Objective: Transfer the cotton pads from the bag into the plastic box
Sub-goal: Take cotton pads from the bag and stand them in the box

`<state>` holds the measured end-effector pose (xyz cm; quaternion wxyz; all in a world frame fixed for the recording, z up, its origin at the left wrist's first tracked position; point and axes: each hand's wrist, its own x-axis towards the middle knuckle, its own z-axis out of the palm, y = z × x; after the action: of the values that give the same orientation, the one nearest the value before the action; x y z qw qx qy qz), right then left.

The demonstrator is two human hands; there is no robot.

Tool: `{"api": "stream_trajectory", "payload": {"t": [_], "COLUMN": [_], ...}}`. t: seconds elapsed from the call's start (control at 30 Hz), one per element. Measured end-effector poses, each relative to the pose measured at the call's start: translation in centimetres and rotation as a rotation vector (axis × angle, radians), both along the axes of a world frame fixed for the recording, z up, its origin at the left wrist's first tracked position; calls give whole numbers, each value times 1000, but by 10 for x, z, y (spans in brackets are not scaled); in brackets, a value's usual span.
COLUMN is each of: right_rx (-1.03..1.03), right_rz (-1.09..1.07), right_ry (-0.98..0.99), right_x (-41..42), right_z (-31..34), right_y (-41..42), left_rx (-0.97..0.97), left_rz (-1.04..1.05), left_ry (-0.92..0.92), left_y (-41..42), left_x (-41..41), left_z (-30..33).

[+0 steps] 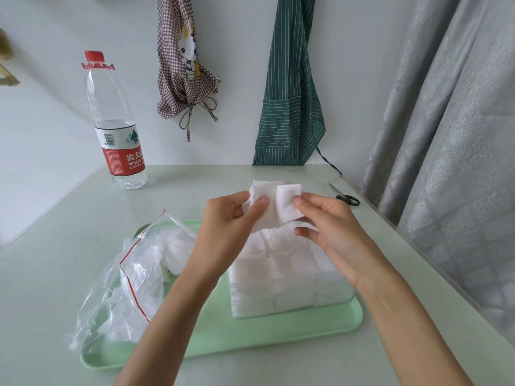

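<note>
Bag [131,277] left and plastic box [287,280] right on tray [250,335] — bottle [115,129] behind, far left.

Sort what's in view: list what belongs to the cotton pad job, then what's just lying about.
Job: cotton pads in left hand and right hand; bag; plastic box.
Lying about: water bottle; scissors; two aprons; curtain.

A few white square cotton pads [274,207] are held up in the air above the plastic box [287,277], which sits upright and packed with white pads. Left of it the clear zip bag [125,285] with its red seal lies crumpled and open, some pads inside.
</note>
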<state>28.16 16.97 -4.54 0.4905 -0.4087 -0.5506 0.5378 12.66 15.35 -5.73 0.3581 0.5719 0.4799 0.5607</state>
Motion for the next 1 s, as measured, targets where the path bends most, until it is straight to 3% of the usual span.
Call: {"api": "stream_trajectory", "payload": {"t": [0.1,0.17,0.47,0.57,0.63,0.77,0.9,1.0], "right_rx": [-103,-129,-84,89,167,231,163,136], "right_rz": [-40,-54,119,150,200,358,362,457], "right_ry": [189,172,-613,-956,-1069,-1131,-885,-895], "right_x": [8,20,27,29,26,25,35,35], "right_z": [4,5,-11,0,5,5,8,-1], "right_y": [1,2,-5,6,12,20,23,16], "left_rx": [-28,-33,-59,-85,-96,-112,-116,-161], "left_rz": [78,117,142,132,129,130,127,93], "left_ry": [-20,10,44,37,39,30,17,-11], "left_y": [2,2,-3,0,0,0,-1,-2], "left_x": [-11,-19,-34,-36,-37,-38,-42,-43], "left_z": [-1,2,13,12,12,12,13,13]}}
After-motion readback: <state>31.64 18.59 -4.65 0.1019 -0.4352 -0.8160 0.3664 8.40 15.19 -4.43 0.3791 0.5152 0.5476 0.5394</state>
